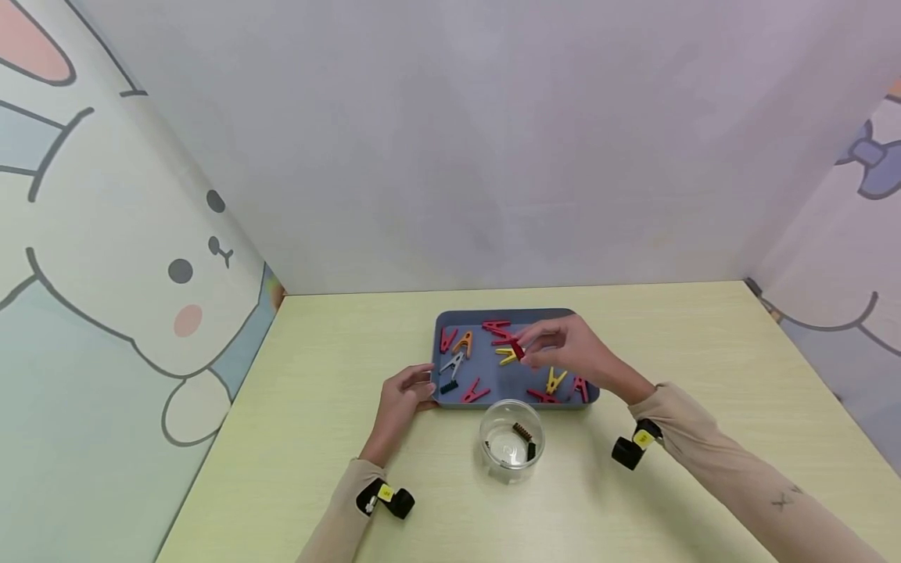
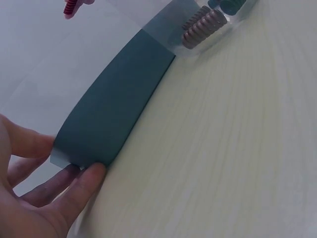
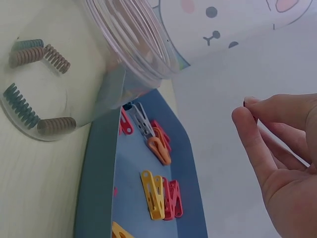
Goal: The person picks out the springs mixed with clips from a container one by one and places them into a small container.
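A small red spring (image 1: 518, 349) is pinched between the thumb and fingertip of my right hand (image 1: 568, 346), raised over the tray. The left wrist view shows its coils (image 2: 71, 6); fingertips mostly hide it in the right wrist view. My left hand (image 1: 401, 403) grips the left end of the blue-grey tray (image 1: 516, 405), fingers against its wall and lower edge. In the tray lie red, yellow, orange and grey clips, among them a yellow clip (image 3: 153, 195) beside a red one (image 3: 172, 199). A dark spring (image 1: 449, 386) lies near the left hand.
In front of the tray stands a clear round jar (image 1: 511, 467) holding several springs, including a brown spring (image 3: 57, 125) and a green spring (image 3: 21, 105). The pale wooden table (image 1: 338, 336) meets a plain wall (image 1: 493, 156) behind the tray.
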`<action>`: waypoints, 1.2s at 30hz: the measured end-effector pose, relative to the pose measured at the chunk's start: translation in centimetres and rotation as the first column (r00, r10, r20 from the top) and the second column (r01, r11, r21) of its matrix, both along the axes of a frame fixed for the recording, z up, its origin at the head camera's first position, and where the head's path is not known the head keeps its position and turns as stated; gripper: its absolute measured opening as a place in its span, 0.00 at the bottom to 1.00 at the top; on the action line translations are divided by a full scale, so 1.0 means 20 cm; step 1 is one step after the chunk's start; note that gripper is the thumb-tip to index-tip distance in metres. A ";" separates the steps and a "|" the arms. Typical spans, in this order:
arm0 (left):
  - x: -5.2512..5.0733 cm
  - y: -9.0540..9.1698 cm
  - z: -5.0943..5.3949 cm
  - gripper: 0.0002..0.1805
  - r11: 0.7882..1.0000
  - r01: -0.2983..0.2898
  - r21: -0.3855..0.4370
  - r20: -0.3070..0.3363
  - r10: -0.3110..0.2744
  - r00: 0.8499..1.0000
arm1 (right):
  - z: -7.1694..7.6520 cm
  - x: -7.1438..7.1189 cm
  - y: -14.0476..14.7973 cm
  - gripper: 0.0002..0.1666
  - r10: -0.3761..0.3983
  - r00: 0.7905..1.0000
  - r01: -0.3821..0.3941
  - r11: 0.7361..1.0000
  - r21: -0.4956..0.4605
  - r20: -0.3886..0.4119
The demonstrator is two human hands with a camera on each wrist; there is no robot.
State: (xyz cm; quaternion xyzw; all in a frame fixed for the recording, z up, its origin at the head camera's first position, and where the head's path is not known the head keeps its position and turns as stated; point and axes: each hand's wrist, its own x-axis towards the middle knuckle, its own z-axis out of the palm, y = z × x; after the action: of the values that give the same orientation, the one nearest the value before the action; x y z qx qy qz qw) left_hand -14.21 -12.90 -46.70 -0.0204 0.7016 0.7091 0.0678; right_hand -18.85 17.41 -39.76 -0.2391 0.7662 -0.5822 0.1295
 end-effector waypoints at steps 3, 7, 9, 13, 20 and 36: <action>0.00 0.00 0.00 0.22 1.000 0.000 0.005 0.003 0.000 1.000 | 0.01 0.02 0.00 0.11 0.001 1.000 -0.001 1.000 -0.006 -0.002; 0.00 0.00 0.00 0.22 1.000 0.000 0.012 0.004 0.000 1.000 | 0.02 0.05 0.00 0.11 -0.001 1.000 0.001 1.000 -0.008 -0.001; 0.00 0.00 0.00 0.22 1.000 -0.002 0.015 0.006 0.002 1.000 | 0.03 0.06 0.00 0.11 -0.002 1.000 0.002 1.000 -0.007 0.001; 0.00 0.00 0.00 0.22 1.000 -0.004 0.018 0.007 0.004 1.000 | 0.03 0.09 0.01 0.11 -0.001 1.000 0.001 1.000 -0.007 0.003; 0.00 0.00 0.00 0.22 1.000 -0.004 0.028 0.006 0.004 1.000 | 0.04 0.13 0.01 0.10 -0.001 1.000 0.002 1.000 0.015 -0.005; 0.00 0.00 -0.01 0.22 1.000 -0.002 0.021 0.003 0.002 1.000 | 0.04 0.22 0.01 0.08 0.076 0.997 -0.076 0.997 -0.003 -0.021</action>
State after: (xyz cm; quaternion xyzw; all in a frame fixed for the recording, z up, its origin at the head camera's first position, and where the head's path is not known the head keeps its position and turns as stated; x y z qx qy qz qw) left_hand -14.27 -12.88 -46.86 -0.0215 0.6941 0.7163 0.0686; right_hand -14.45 17.71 -38.99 -0.2745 0.7567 -0.5759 0.1429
